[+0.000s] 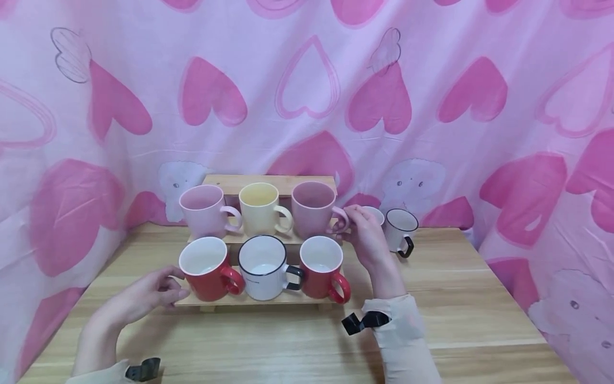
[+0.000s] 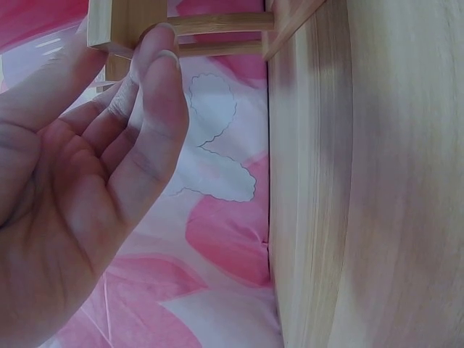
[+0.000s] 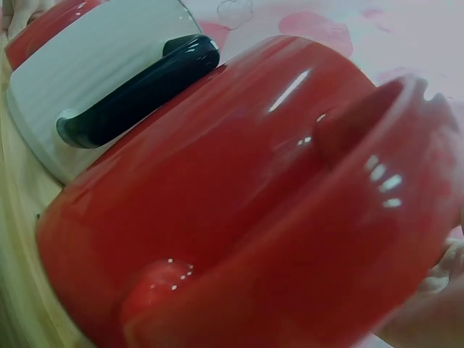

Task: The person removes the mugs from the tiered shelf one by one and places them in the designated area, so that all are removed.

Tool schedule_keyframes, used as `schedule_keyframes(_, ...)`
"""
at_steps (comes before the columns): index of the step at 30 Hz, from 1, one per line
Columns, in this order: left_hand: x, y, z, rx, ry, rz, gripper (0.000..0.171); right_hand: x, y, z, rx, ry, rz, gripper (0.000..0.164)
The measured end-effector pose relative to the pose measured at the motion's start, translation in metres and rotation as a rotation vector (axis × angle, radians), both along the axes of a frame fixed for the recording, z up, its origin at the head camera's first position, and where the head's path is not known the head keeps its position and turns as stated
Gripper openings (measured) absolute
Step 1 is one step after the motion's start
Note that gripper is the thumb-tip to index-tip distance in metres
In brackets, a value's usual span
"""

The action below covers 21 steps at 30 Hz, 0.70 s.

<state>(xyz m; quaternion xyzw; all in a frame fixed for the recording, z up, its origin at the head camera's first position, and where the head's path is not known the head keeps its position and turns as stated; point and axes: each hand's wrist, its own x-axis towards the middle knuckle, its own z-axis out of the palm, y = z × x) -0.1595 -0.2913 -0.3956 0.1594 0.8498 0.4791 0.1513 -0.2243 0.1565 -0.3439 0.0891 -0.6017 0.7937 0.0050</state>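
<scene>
Treat the mauve mug (image 1: pixel 312 221), upright at the right end of the upper tier of the wooden rack (image 1: pixel 225 184), as probably ceramic: moderately heavy, rigid, smooth enough to slip, liable to chip if knocked. Take hold at the handle loop (image 1: pixel 340 212), facing right; keep clear of the red mug (image 1: pixel 315 284) just in front, one tier below. Note the right hand (image 1: pixel 366 234), reaching inward from the right, pinching that loop. Note the left hand (image 1: pixel 151 294), low at the opposite side, gripping the left end of the lower shelf (image 1: pixel 288 302).
</scene>
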Motion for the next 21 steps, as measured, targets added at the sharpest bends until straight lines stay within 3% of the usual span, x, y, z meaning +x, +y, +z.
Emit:
schedule_keyframes(7, 0.0011, -0.0018, -0.0011, -0.004, 0.000, 0.008, 0.039, -0.0006, -0.0027, -0.0035, 0.023, 0.039, 0.042, 0.028)
schedule_keyframes(21, 0.0022, -0.0004, 0.0012, -0.001, -0.037, 0.017, 0.042, 0.0028, -0.0040, 0.0012, -0.036, -0.007, 0.087, 0.036)
